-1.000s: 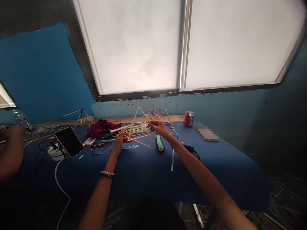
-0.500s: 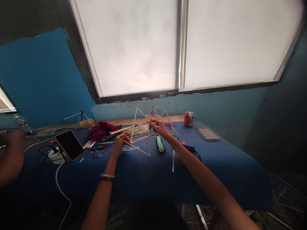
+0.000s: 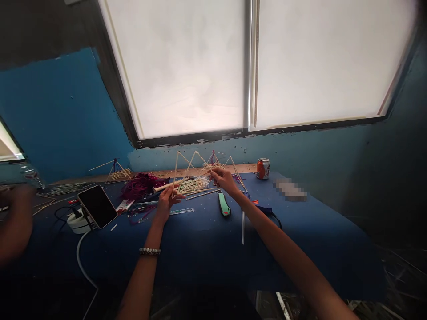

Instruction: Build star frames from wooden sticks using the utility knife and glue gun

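Left hand (image 3: 167,201), right hand (image 3: 224,180) on a stick frame (image 3: 187,171) (pale, triangular)

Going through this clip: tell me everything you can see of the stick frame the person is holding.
The stick frame is an open structure of thin, straight, pale sticks, wood or bamboo by the look of them, joined into triangles with pointed peaks. It is held up at a tilt above the blue-covered table, with the left hand at its lower corner and the right hand at its other side. How the joints are fastened is too small to tell.

A glaring frosted window (image 3: 180,71) backlights everything, leaving the lower frame dim.
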Demonstrator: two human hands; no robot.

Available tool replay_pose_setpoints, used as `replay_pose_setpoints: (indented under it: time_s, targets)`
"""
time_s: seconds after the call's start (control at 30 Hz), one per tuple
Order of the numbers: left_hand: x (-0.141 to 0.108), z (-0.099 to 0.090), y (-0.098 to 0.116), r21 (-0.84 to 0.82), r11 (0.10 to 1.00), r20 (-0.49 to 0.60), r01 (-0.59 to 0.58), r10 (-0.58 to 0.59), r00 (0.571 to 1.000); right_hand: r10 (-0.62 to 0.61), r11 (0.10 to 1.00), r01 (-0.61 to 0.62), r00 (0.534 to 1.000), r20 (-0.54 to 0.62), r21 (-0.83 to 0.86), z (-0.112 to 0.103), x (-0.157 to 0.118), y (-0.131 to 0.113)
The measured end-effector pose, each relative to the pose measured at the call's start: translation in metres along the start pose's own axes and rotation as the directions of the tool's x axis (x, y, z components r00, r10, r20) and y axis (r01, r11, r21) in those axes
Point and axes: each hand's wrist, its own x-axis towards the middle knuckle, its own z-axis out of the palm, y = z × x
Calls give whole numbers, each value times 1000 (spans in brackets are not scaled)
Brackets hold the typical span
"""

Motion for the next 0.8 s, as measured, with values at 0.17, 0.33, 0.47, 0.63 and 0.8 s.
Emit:
replay_pose_setpoints:
  time_s: [0.17,0.33,0.47,0.63,0.8]
  targets:
    - [0,4,-2,-4,1000,99,-21,22,995,54,994,-59,997,53,87,13,-1,3]
    - [-3,17,0,-46,994,230,-99,106,967,243,954,-240,970,6,182,35,1,7]
    - [-2,24,-3,-24,992,271,-121,123,955,262,934,-248,965,-23,257,42,6,11]
    - [6,16,-9,-65,993,212,-96,108,971,145,989,-143,987,-73,32,31,5,13]
    - [10,7,-11,-85,994,182,-66,80,980,43,992,-59,990,-136,-113,13,4,10]
